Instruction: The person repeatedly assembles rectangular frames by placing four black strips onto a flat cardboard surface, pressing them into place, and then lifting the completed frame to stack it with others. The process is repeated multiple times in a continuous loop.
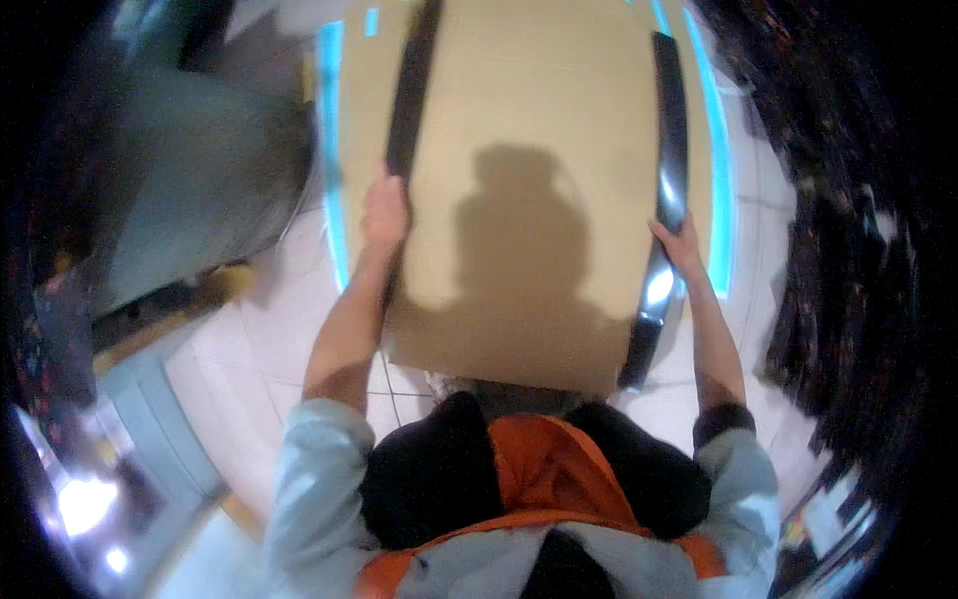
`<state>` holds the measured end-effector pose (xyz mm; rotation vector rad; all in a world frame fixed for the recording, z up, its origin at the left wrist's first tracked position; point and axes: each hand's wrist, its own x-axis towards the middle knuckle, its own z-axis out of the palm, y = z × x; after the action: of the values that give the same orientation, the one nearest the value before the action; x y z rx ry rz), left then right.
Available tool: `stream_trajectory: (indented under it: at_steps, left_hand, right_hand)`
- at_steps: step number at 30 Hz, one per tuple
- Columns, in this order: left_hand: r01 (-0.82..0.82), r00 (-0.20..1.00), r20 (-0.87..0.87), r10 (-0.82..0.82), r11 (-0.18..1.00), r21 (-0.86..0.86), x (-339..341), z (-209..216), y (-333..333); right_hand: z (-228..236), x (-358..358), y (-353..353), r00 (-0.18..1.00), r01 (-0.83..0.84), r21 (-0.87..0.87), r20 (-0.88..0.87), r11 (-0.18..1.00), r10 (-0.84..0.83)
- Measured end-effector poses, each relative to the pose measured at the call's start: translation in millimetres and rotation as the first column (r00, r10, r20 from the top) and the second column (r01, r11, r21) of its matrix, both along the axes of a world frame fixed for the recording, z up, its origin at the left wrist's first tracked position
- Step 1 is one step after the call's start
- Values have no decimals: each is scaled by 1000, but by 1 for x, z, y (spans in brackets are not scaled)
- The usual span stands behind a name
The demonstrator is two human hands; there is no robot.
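Note:
A large brown cardboard sheet (pixel 539 90) lies in front of me, with my shadow falling across its middle. Along its left side runs a long dark strip (pixel 412 95), and my left hand (pixel 384 212) is closed around it partway along. On the right side is a glossy black strip (pixel 671 130) that catches the light. My right hand (pixel 681 246) grips this one, thumb over its inner edge and the other fingers mostly hidden. Both strips run away from me, roughly lengthwise along the cardboard.
Bright blue tape (pixel 331 130) edges the cardboard on both sides. Pale floor tiles (pixel 254 349) surround it. A large grey-green panel (pixel 200 180) stands at the left, above a grey-blue edge (pixel 160 419). Dark, blurred rows of items (pixel 838 280) line the right.

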<state>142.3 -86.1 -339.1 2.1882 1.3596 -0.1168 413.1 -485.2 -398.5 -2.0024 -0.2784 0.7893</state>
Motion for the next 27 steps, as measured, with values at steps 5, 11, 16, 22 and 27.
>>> stream_trajectory:
  at_steps: [5,11,16,22,27]
  left_hand:
    - [-43,928,325,182,919,-391,-56,-55,56]
    - [-99,909,365,200,956,-277,-61,-40,60]
    - [69,997,37,-73,992,110,-29,-11,18]
    - [119,987,49,-155,892,436,-22,-40,-16]
    - [100,994,8,-108,945,311,-10,-22,-25]
  right_hand:
    - [-3,0,28,990,-19,-101,140,995,33]
    - [7,-10,27,962,3,-148,270,989,37]
    - [38,-25,40,919,21,-464,358,886,166]
    - [51,-62,78,778,69,-513,565,856,275]
    - [51,-72,96,793,91,-541,547,836,268]
